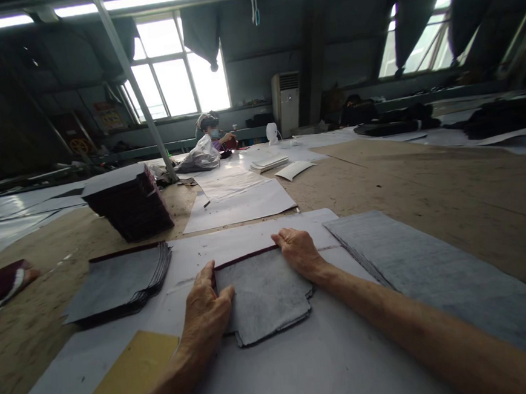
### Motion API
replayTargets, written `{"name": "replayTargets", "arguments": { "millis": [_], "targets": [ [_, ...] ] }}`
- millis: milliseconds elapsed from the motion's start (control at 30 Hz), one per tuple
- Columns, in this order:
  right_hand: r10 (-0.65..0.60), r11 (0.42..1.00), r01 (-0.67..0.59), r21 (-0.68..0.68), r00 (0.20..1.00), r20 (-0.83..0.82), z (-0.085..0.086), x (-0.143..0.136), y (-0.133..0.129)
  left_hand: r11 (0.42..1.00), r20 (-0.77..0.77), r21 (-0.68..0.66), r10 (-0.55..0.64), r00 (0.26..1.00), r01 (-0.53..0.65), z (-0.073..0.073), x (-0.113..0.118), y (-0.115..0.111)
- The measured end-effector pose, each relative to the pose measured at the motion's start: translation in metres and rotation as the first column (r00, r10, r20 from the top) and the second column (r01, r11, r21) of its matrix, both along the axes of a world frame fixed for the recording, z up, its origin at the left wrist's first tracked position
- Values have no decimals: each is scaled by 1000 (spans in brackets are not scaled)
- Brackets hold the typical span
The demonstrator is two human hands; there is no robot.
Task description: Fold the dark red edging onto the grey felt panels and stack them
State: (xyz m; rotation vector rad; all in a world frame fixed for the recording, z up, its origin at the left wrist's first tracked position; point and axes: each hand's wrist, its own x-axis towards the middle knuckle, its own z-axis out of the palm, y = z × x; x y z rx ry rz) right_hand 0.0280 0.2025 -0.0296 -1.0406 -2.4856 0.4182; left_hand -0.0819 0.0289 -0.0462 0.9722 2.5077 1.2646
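A small stack of grey fabric pieces [265, 291] with a dark red edge at its far side lies on white paper in front of me. My left hand [208, 304] grips its left edge, thumb on top and fingers along the side. At the far right corner, my right hand [297, 249] is closed in a pinch on the edge; its fingertips are partly hidden. To the left sits a fanned pile of similar grey pieces [119, 281]. A yellow card [137, 366] lies beside my left forearm. Larger grey fabric sheets [423, 263] are stacked on the right.
A tall dark stack of cut pieces [129, 201] stands at the back left, near a metal pole [139, 91]. White sheets [245, 204] and a plastic bag [200, 155] lie farther back. Across the table sits another person [212, 131]. Dark cloth [507, 117] lies far right.
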Motion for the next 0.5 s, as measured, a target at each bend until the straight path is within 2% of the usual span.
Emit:
{"name": "replayTargets", "arguments": {
  "millis": [167,267,367,433,500],
  "targets": [
    [-59,997,61,-40,997,45,7,22,-3,1000,5,-19,17,1000,-17,2,4,1],
    [-79,993,89,-82,989,122,6,36,-15,1000,41,-25,-9,999,10,6,5,0],
    [-64,991,81,-103,984,164,4,39,-29,994,3,-112,2,1000,-1,7,-4,1],
    [-65,991,82,-107,985,160,4,38,-33,981,-57,-195,-20,998,9,6,-13,6],
    [-55,991,70,-114,989,135,8,43,-34,976,-64,-209,-78,995,63,3,-21,10]
  ]
}}
